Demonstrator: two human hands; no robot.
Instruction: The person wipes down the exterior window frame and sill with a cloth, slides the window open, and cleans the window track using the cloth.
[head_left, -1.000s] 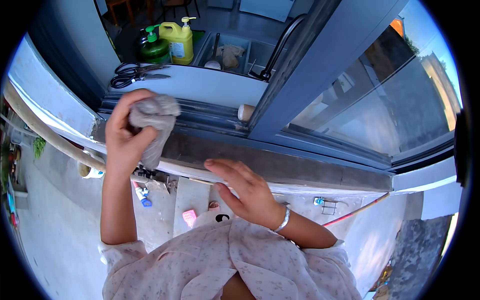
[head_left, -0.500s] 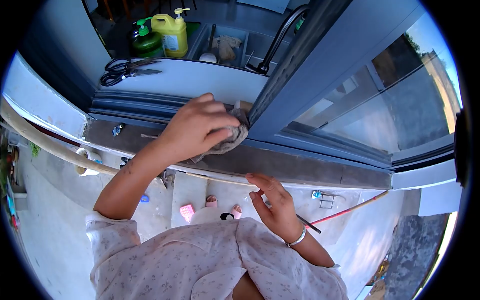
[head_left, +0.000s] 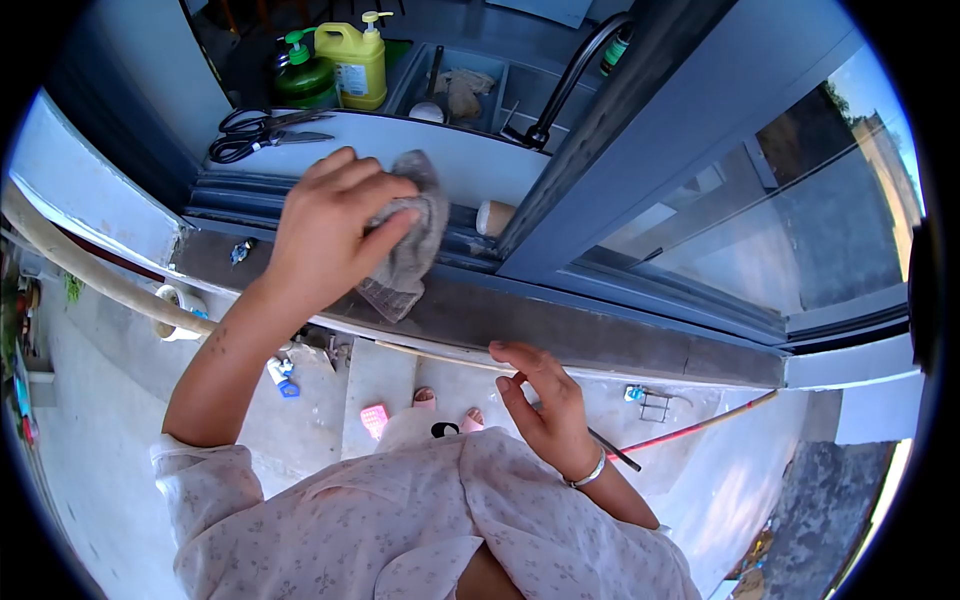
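Observation:
My left hand (head_left: 335,225) grips a crumpled grey cloth (head_left: 415,235) above the window track (head_left: 245,200), with part of the cloth hanging over the grey sill (head_left: 500,315). To the right, a pale cylindrical object (head_left: 494,218) lies in the track beside the window frame (head_left: 620,190). My right hand (head_left: 545,405), with a silver bangle at its wrist, hovers just outside the sill's edge. Its fingers are apart and hold nothing.
Inside are black scissors (head_left: 262,135), a green bottle (head_left: 305,80), a yellow jug (head_left: 355,68), a sink (head_left: 485,85) and a black faucet (head_left: 572,80). A pale hose (head_left: 95,270) runs along the left. A small blue item (head_left: 241,252) sits on the sill.
My left hand first swept the cloth right to the window frame, then came back left and lifted a little. My right hand moved slightly right and down early on.

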